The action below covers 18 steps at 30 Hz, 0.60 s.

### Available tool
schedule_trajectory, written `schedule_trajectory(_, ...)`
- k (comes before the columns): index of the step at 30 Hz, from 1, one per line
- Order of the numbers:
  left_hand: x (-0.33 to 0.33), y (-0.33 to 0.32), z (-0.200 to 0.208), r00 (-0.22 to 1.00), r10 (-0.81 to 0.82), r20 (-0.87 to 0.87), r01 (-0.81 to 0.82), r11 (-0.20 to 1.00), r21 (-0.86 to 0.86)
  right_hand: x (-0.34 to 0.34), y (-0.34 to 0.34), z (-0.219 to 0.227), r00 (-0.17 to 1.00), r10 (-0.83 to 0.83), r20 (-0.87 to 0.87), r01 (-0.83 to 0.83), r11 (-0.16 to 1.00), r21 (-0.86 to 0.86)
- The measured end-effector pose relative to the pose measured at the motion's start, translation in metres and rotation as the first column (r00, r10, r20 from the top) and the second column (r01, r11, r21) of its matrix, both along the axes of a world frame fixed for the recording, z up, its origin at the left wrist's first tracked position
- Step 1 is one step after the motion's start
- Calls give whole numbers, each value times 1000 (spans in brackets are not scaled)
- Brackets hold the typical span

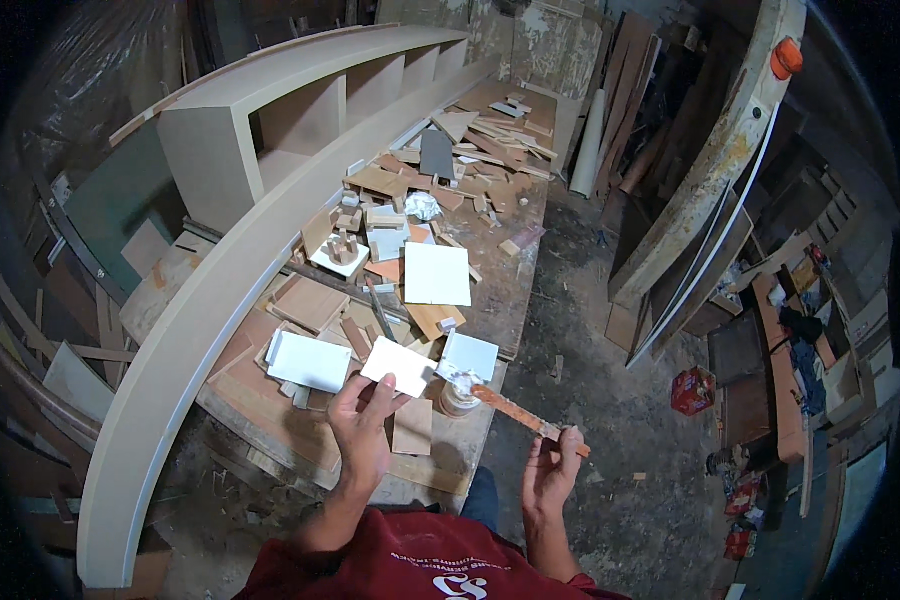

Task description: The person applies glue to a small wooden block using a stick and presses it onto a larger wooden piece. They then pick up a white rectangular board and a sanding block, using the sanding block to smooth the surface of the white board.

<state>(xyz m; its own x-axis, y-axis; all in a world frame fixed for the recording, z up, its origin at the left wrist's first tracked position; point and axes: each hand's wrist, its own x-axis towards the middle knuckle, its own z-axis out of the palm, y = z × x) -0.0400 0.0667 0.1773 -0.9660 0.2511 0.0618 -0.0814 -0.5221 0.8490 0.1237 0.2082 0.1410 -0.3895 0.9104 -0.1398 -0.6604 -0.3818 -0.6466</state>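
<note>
My left hand [363,430] pinches a small white rectangular board [398,364] between thumb and fingers, above the near end of the workbench. In my right hand [552,478] is a long flat wooden stick [515,408], gripped near its lower end. White paste coats the stick's far tip, which sits close to the right edge of the board; whether they touch, I cannot tell. Just beneath that tip stands a small round tub [457,404], its opening partly hidden. Another white board [310,361] lies left of my left hand, and a white square [470,355] lies behind the tub.
Wood offcuts [490,150] crowd the far half of the workbench [515,290]. A larger white panel [437,273] lies mid-bench. Along the left runs a long curved shelf unit [300,110] with open compartments. An upright post [710,180] stands on the right, beyond the floor [590,350].
</note>
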Motion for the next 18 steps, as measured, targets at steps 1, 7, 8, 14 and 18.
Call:
schedule_trajectory(1,2,2,1,1000,-12,2,12,1000,15,-4,0,0,1000,19,-2,-19,1000,22)
schedule_trajectory(7,2,2,0,999,-44,11,43,997,61,-2,10,-14,997,28,73,-28,1000,-3)
schedule_trajectory(8,0,1,0,999,-45,18,44,998,54,4,13,-18,997,24,75,-26,999,33)
schedule_trajectory(14,3,9,-3,997,-73,34,72,997,27,1,8,0,999,12,32,-13,1000,16)
schedule_trajectory(18,6,11,-4,995,-101,21,99,992,74,3,13,-13,999,34,41,-37,996,81)
